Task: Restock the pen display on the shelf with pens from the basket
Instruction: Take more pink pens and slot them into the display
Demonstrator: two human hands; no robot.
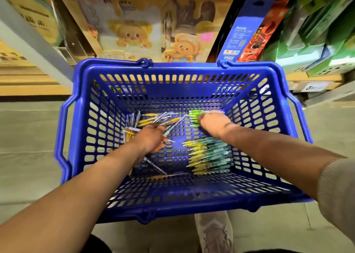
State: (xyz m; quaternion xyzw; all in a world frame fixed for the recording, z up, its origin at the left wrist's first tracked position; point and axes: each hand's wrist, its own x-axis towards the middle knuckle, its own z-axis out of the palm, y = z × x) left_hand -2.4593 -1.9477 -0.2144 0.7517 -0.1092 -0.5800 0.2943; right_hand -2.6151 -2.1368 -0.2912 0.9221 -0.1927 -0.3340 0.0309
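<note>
A blue plastic basket (272,177) stands on the floor below me with pens on its bottom. My left hand (151,137) reaches into the left side and grips a few yellow and grey pens (169,125) from a loose scatter. At the far right of the basket, my right hand (211,123) grips a bunch of green pens (194,115). A neat pile of yellow and teal pens (209,156) lies under my right forearm. Two loose pens (167,174) lie near the front wall.
Shelves rise behind the basket: cartoon bear boxes (132,35) in the middle, a blue pack (240,31) and a red pack (261,33) to the right, green boxes (317,31) at far right. A shoe (213,231) shows below the basket on the grey floor.
</note>
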